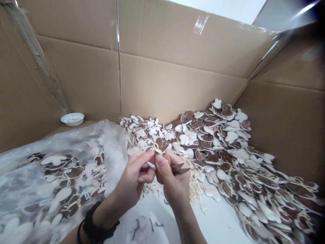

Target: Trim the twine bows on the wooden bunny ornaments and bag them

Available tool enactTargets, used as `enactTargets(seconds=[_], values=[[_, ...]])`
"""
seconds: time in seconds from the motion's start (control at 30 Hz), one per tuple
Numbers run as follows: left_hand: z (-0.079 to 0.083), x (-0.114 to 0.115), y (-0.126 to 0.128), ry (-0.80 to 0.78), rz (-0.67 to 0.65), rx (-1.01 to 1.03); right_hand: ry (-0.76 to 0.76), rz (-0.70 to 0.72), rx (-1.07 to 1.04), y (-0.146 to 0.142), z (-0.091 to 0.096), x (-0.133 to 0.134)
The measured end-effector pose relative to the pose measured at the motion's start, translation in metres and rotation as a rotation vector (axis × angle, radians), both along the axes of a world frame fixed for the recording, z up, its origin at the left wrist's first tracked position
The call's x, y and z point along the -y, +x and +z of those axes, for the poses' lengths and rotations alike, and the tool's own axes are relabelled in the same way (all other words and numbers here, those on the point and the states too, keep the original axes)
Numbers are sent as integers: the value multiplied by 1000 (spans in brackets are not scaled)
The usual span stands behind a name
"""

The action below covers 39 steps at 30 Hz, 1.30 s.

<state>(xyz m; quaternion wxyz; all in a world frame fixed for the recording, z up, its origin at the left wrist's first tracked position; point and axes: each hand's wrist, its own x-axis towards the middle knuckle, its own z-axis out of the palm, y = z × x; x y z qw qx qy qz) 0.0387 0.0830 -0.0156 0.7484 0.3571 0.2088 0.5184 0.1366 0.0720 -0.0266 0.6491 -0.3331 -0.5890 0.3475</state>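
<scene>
My left hand (133,178) and my right hand (172,179) meet at the centre, fingers pinched together on one small brown and white rabbit-shaped ornament (160,145) with a pale string loop at its top. A brown pointed piece (183,168) sticks out to the right of my right hand. A black band (95,228) sits on my left wrist. Behind and to the right lies a big heap of the same ornaments (223,145).
Tall cardboard walls (162,74) enclose the white work surface (218,220). A clear plastic bag (58,173) full of ornaments lies at the left. A small white bowl (72,119) stands at the back left. Loose pale string (194,188) lies under my hands.
</scene>
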Motion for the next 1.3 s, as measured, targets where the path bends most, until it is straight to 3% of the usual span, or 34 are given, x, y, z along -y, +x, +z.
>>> enactTargets(seconds=[0.13,0.37,0.5,0.57,0.67,0.73,0.87,0.97,1.07,1.2,1.3], values=[[0,-9,2,-44,79,-75,-37,-16,17,1,3,-5],[-11,-18,10,61,199,-217,-57,1,62,-3,3,-17],[0,-35,-16,170,296,-236,-4,98,-30,5,4,-9],[12,-39,-34,218,386,-148,58,19,-47,16,9,1],[26,-28,-46,279,537,-10,199,-238,-97,33,17,14],[25,-14,-38,369,601,-127,269,-298,-32,36,20,19],[10,5,-13,673,454,-670,283,-235,379,22,19,16],[3,9,-7,788,420,-813,267,-254,413,12,16,12],[5,9,-8,728,359,-766,200,-220,351,10,14,10],[7,10,-7,526,242,-651,80,-97,244,11,10,8],[5,8,-4,410,229,-583,44,-7,209,11,8,5]])
